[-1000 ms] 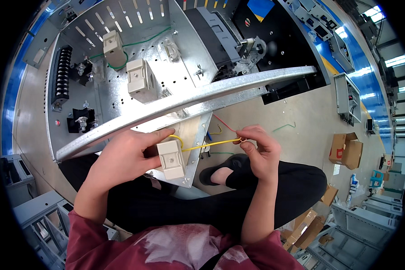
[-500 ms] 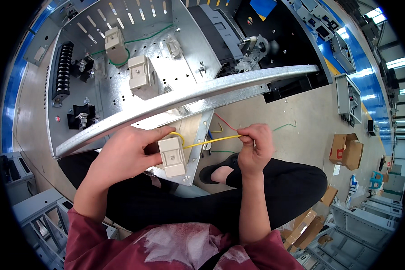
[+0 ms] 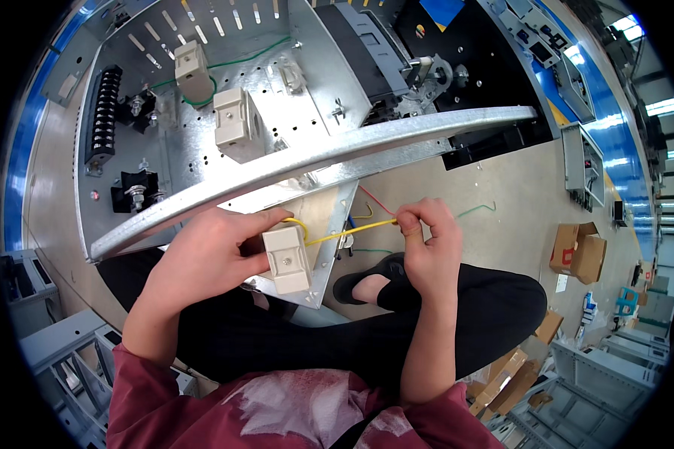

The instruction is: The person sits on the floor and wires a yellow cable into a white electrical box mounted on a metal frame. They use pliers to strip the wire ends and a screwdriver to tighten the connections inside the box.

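- Head view: your left hand is gripping the beige block, thumb against its side, forefinger at the bend of the yellow wire; its other fingertips are hiding from the camera.
- Block is sitting below the rail, over the corner of the plate; cannot tell whether it is resting on it.
- Your right hand is pinching the wire's far end between thumb and forefinger; the span is looking nearly straight.
- Risk: block twisting loose, if your right hand is pulling harder than your left is bracing.
- Risk: wire slipping free, since your right hand is relying on a narrow pinch.
- Risk: bend kinking beside the block, if tension is loading it sharply.
- Risk: red wire snagging, as it is ending near your right fingertips.
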The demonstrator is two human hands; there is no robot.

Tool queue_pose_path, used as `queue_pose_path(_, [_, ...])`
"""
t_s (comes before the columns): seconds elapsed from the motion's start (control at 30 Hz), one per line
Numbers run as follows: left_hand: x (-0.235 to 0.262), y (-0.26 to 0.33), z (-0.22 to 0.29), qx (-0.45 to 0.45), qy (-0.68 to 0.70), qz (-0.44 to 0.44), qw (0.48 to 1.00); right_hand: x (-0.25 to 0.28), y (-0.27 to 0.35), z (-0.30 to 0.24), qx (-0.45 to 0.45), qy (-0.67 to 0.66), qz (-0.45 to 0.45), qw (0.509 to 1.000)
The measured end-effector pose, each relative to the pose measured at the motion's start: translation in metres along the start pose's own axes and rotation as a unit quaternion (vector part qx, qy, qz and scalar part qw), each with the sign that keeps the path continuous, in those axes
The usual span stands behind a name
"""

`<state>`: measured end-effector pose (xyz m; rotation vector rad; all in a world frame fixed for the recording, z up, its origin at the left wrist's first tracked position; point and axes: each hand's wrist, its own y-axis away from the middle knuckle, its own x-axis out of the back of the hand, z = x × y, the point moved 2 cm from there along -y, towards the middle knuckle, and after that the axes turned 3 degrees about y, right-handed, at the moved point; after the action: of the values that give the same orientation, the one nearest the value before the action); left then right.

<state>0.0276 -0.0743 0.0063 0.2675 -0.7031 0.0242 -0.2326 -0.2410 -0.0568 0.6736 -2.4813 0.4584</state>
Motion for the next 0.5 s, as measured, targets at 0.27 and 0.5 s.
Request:
queue_pose_path(0.27, [0.000, -0.001, 0.002, 0.021, 0.017, -0.007, 1.000, -0.035, 0.020, 0.039, -0.056, -0.518, -0.036, 0.853])
queue_pose_path(0.5, [0.000, -0.001, 0.003, 0.035, 0.041, -0.013, 0.998, -0.066, 0.030, 0.039, -0.013, -0.580, -0.027, 0.814])
